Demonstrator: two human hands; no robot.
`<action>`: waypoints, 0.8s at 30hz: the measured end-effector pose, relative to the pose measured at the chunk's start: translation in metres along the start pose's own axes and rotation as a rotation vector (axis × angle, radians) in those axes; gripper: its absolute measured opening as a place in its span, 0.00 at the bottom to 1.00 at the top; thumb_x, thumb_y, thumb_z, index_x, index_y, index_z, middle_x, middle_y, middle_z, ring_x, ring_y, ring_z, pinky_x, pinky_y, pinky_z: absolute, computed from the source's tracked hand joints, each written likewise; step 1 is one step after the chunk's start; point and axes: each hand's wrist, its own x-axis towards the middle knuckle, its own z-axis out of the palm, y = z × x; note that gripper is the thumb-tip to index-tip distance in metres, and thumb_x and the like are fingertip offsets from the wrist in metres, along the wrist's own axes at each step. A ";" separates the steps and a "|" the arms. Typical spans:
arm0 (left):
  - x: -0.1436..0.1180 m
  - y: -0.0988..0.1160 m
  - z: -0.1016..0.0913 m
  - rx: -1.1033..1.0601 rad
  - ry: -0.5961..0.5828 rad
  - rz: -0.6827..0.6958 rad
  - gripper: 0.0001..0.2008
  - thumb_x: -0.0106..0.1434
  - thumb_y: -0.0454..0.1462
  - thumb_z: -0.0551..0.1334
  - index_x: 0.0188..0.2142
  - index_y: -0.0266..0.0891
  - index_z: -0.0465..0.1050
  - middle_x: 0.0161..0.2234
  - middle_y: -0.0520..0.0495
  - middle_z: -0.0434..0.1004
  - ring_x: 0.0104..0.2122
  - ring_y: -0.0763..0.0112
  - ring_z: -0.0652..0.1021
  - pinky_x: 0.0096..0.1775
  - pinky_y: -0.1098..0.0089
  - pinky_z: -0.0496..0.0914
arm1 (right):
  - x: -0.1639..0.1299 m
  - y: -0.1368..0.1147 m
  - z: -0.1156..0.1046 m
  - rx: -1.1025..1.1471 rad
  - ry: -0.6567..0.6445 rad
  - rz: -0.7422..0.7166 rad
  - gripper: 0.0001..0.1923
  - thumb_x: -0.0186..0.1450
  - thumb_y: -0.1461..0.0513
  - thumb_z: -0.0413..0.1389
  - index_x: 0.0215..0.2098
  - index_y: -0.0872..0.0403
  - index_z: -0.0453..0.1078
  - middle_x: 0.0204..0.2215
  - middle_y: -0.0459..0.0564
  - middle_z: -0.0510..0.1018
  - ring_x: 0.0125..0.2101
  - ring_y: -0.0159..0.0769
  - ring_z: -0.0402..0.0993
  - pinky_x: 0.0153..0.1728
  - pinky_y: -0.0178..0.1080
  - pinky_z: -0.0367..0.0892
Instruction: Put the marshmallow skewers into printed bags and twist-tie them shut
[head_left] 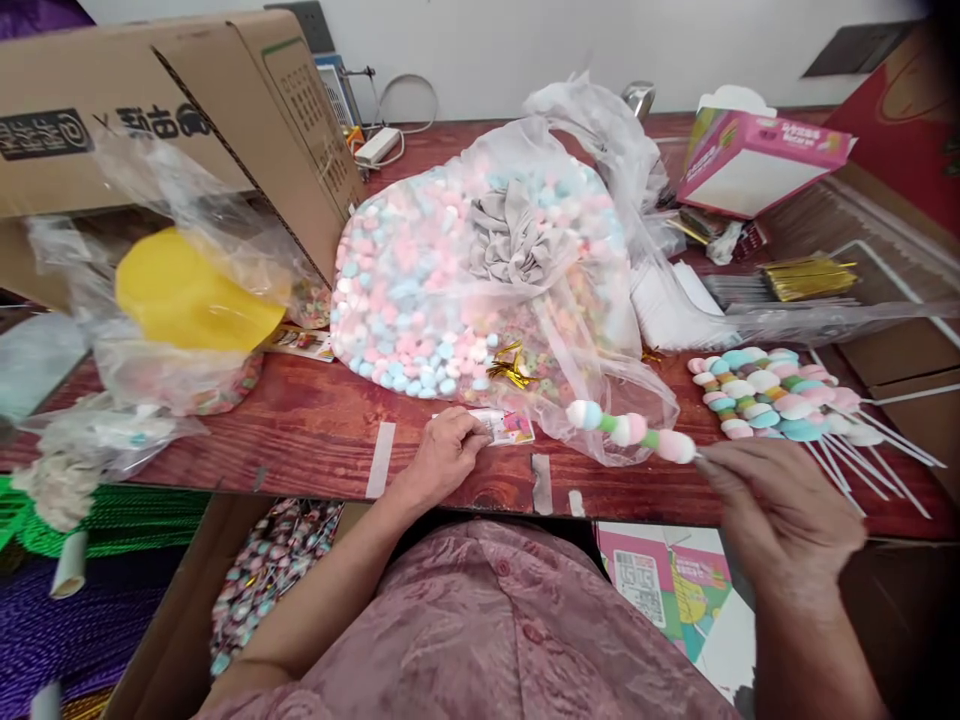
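The right hand point(780, 510) pinches the stick of a marshmallow skewer point(631, 430), held just over the bench point(315, 430) edge. The left hand point(444, 455), fingers curled, presses a small printed card point(508, 427). Between them sags a clear bag of pastel marshmallows point(450, 290); finished skewers point(772, 395) lie to the right. The pink box's point(757, 160) lettering is unreadable.

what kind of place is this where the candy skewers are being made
Probably a small home or workshop packing table for sweets: a big clear bag of marshmallows, a pile of finished skewers, and cardboard cartons crowd the wooden table.
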 end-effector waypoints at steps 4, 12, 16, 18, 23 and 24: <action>0.003 0.001 0.000 -0.111 0.030 -0.082 0.09 0.57 0.29 0.65 0.24 0.37 0.67 0.24 0.54 0.70 0.25 0.75 0.70 0.30 0.73 0.61 | 0.004 0.000 0.025 0.017 -0.113 -0.070 0.09 0.62 0.67 0.61 0.39 0.48 0.76 0.32 0.46 0.79 0.32 0.37 0.74 0.38 0.43 0.68; 0.002 -0.003 -0.002 -0.098 0.007 -0.062 0.10 0.57 0.30 0.66 0.24 0.37 0.66 0.24 0.54 0.69 0.26 0.75 0.69 0.30 0.73 0.61 | 0.004 0.002 0.043 0.013 -0.167 -0.111 0.09 0.62 0.68 0.60 0.39 0.51 0.75 0.32 0.47 0.80 0.33 0.37 0.75 0.39 0.43 0.68; 0.003 0.008 -0.002 0.207 -0.116 0.034 0.04 0.65 0.33 0.60 0.33 0.37 0.73 0.32 0.47 0.73 0.35 0.67 0.72 0.37 0.68 0.65 | 0.003 0.000 0.043 0.026 -0.144 -0.066 0.09 0.62 0.68 0.61 0.39 0.50 0.75 0.32 0.47 0.80 0.33 0.37 0.75 0.39 0.43 0.68; 0.005 0.016 0.000 0.379 -0.203 0.049 0.09 0.67 0.32 0.56 0.35 0.38 0.75 0.35 0.44 0.73 0.38 0.63 0.71 0.37 0.66 0.66 | -0.001 -0.002 0.041 0.033 -0.117 -0.039 0.08 0.62 0.68 0.61 0.38 0.50 0.75 0.32 0.47 0.80 0.33 0.37 0.75 0.39 0.43 0.69; 0.009 0.025 0.002 0.517 -0.250 0.015 0.10 0.63 0.27 0.56 0.32 0.38 0.76 0.36 0.41 0.73 0.39 0.60 0.71 0.36 0.65 0.66 | -0.014 -0.004 0.025 0.084 -0.136 0.031 0.07 0.62 0.67 0.60 0.37 0.49 0.75 0.29 0.45 0.78 0.31 0.36 0.73 0.36 0.41 0.68; 0.010 0.025 0.002 0.505 -0.240 0.020 0.10 0.63 0.27 0.56 0.32 0.38 0.76 0.36 0.41 0.74 0.39 0.60 0.72 0.37 0.65 0.67 | -0.016 -0.003 0.019 0.099 -0.168 0.031 0.07 0.62 0.67 0.60 0.37 0.49 0.74 0.29 0.44 0.77 0.30 0.36 0.73 0.35 0.41 0.68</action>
